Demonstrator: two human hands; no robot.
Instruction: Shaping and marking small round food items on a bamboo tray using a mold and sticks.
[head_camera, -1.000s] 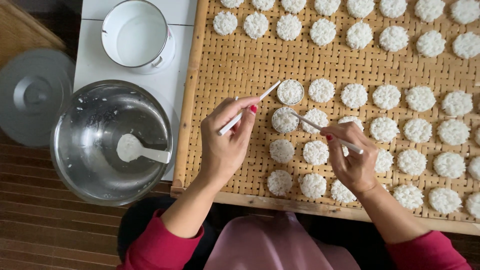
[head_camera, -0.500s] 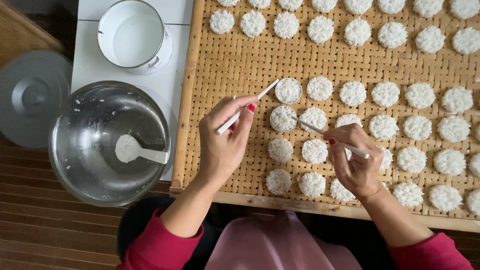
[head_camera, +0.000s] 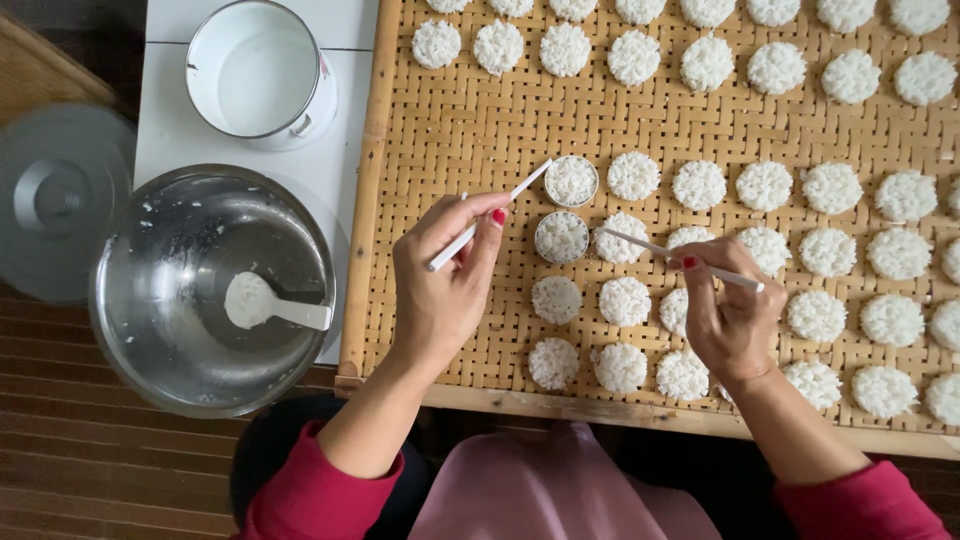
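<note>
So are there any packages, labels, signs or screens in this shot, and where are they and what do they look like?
None: no package, label, sign or screen shows.
Only unmarked things are in view:
woven tray, tan, holding rows of round white rice cakes;
steel bowl, left, round, with a white spoon inside;
white enamel pot, top left, round;
grey lid, far left.
</note>
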